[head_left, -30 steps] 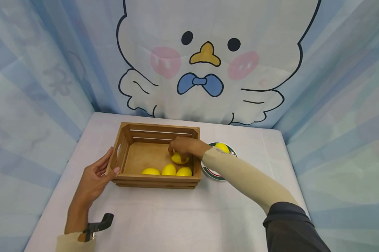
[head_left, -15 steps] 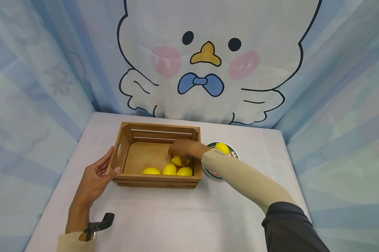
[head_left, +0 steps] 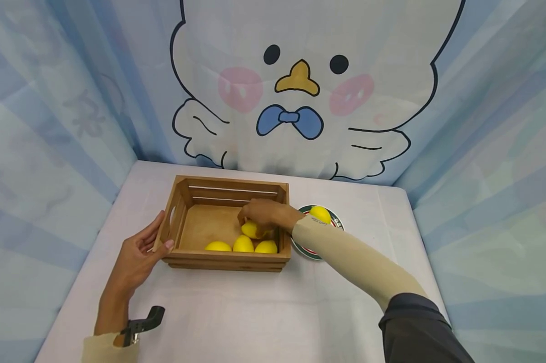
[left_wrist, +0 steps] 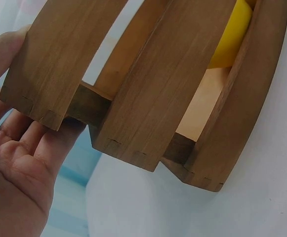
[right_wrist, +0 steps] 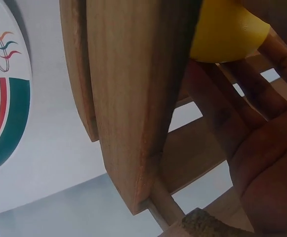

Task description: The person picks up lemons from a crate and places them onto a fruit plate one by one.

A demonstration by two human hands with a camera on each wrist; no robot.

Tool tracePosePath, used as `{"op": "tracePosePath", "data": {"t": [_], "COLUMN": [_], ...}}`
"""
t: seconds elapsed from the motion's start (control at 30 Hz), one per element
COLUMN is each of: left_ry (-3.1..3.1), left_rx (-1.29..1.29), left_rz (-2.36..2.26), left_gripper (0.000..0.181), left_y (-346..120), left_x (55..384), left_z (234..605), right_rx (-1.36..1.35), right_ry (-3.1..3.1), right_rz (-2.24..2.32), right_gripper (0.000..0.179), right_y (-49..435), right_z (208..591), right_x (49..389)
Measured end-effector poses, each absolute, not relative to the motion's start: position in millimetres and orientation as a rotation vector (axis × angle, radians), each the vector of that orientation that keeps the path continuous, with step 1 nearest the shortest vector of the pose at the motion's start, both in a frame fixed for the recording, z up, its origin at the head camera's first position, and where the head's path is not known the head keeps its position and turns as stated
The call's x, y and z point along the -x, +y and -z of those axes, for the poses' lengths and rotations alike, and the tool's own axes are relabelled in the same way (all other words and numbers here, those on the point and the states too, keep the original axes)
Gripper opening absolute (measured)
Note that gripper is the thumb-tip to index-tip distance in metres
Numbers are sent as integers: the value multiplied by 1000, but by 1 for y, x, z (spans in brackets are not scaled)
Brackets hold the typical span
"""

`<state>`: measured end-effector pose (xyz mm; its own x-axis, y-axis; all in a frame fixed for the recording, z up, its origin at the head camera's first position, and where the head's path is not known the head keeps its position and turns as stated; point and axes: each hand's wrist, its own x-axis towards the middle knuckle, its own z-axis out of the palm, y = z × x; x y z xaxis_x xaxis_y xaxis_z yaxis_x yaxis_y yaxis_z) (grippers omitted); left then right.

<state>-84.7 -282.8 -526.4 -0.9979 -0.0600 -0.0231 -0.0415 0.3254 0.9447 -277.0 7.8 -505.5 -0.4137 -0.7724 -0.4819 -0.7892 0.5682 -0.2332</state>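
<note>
A slatted wooden crate [head_left: 225, 263] stands on the white-covered table. My left hand [head_left: 137, 257] grips its near left corner, thumb over the front slat and fingers behind, as the left wrist view also shows. Inside the crate, toward the right end, my right hand [head_left: 269, 213] holds a yellow lemon [head_left: 252, 230]. In the right wrist view the fingers curl under that lemon [right_wrist: 227, 34], while the thumb is partly cut off by the frame. Three more lemons lie along the crate's front wall: one lemon [head_left: 218, 246] at the left, a second [head_left: 243, 244] and a third [head_left: 266, 247] close together.
A round plate [head_left: 337, 219] with a green and red rim sits right of the crate, partly hidden by the right forearm. On it rests another lemon [head_left: 320, 213]. A curtain [head_left: 291, 151] with a cartoon bird closes off the table's back edge.
My right hand has shifted slightly left inside the crate with its lemon, which now shows more. The left hand stays on the crate's corner.
</note>
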Motion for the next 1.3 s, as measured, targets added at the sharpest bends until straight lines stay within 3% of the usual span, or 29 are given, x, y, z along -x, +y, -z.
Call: {"op": "tracePosePath", "data": {"t": [1.3], "left_ry": [-2566], "left_rx": [-123], "left_rz": [1806], "left_gripper": [75], "left_y": [-281], "left_x": [83], "left_z": [522], "right_rx": [1362], "right_ry": [2452], "right_rz": [592], "right_gripper": [54], "right_y": [27], "right_z": [458], "right_x": [249]}}
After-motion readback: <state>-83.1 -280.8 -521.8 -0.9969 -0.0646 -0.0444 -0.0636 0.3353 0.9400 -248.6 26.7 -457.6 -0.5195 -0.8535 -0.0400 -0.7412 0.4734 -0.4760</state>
